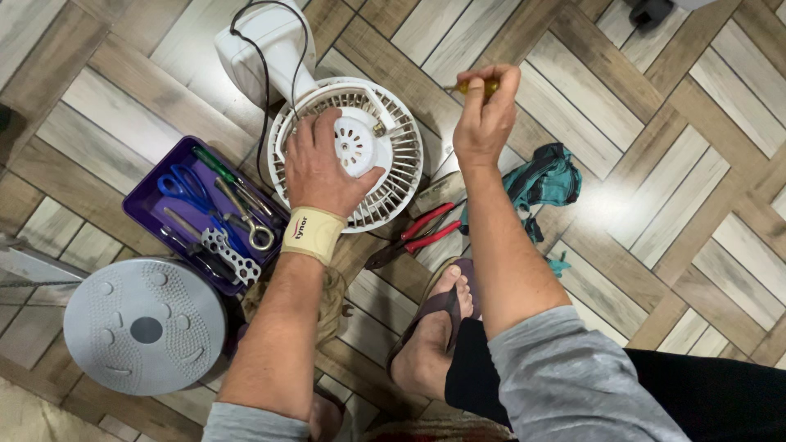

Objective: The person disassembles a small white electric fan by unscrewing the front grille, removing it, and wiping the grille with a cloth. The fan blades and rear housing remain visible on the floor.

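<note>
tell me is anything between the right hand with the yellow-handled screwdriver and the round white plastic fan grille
Nothing visible does. The right hand holds the yellow-handled screwdriver just right of the round white plastic fan grille, with only bare wood-pattern floor between them. The left hand rests on the grille's left and centre.

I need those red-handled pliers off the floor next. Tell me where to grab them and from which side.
Take the red-handled pliers by the two red grips, closing around both at once. They lie flat on the wood-pattern floor between the white fan and the sandalled foot, grips pointing up-right, dark jaws down-left. Probably come from above with the right hand, which now holds a yellow-handled screwdriver.
</note>
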